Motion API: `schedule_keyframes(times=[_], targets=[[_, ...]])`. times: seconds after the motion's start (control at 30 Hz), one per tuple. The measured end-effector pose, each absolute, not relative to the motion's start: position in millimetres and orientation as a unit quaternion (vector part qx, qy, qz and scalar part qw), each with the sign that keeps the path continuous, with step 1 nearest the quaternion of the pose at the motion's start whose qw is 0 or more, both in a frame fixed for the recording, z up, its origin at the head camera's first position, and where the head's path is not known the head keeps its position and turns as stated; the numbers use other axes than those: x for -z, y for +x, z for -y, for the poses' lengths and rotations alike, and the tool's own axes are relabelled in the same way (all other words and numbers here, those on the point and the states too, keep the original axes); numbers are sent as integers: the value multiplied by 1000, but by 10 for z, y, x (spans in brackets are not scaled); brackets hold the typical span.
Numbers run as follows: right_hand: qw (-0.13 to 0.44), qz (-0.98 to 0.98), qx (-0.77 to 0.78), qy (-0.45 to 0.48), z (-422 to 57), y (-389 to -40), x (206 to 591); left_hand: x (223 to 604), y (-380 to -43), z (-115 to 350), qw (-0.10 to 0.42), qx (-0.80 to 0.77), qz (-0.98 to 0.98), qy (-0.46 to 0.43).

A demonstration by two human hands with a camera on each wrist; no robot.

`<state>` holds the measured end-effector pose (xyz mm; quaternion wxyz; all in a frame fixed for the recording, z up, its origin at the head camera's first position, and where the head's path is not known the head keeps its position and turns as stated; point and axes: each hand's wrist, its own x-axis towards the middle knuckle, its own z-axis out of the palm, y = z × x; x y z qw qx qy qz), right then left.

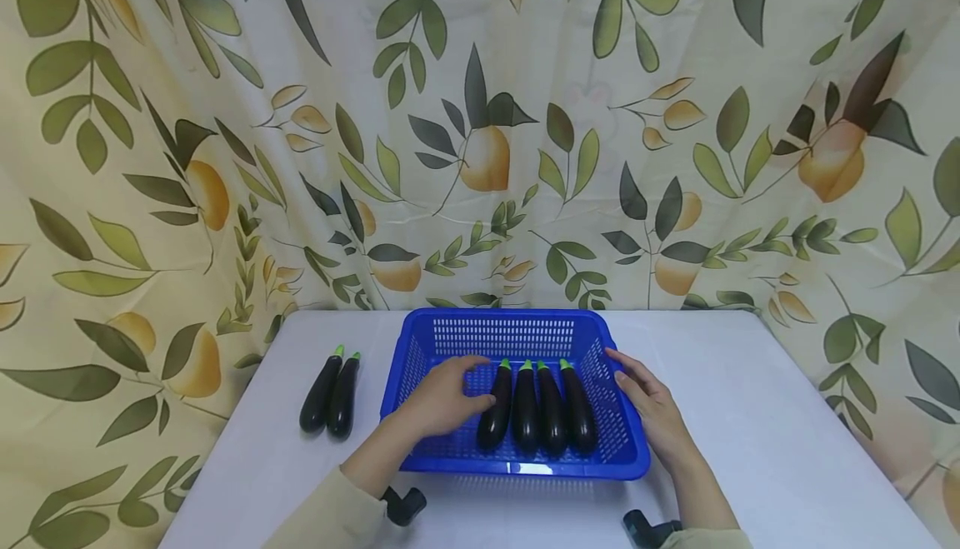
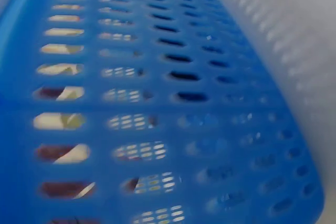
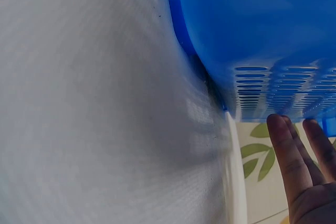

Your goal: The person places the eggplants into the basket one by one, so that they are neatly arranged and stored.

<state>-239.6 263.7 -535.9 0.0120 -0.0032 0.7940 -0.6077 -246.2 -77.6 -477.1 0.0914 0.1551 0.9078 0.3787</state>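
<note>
A blue plastic basket with slotted walls stands on the table, and several dark eggplants lie side by side in it, green stem ends toward the back. My left hand reaches over the basket's left part. Its thumb tip is right at the leftmost eggplant, with the fingers extended above the basket floor. On the other side, my right hand has its fingertips at the basket's right rim; in the right wrist view its straight fingers meet the slotted wall. The left wrist view holds only the basket wall.
Two more eggplants lie together on the white table, left of the basket. A curtain printed with leaves and fruit hangs behind the table's back edge. Black wrist devices show near both sleeves.
</note>
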Motion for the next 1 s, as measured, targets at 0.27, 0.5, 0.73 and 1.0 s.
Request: schedule_keyframes(times=[0.27,0.5,0.73,1.0], targets=[[8,-795,607,-5,-2648,-2390,5370,4552,-2444,921,73,-400,-901,155],[8,-796,606,-5,-2653,-2395,5386,4447,-2434,1076,42,-402,-905,134],[8,-795,606,-7,-2662,-2395,5396,4381,-2418,1232,21,-408,-907,106],[10,-790,613,-12,-2667,-2389,5352,4340,-2390,1442,5,-415,-905,94]])
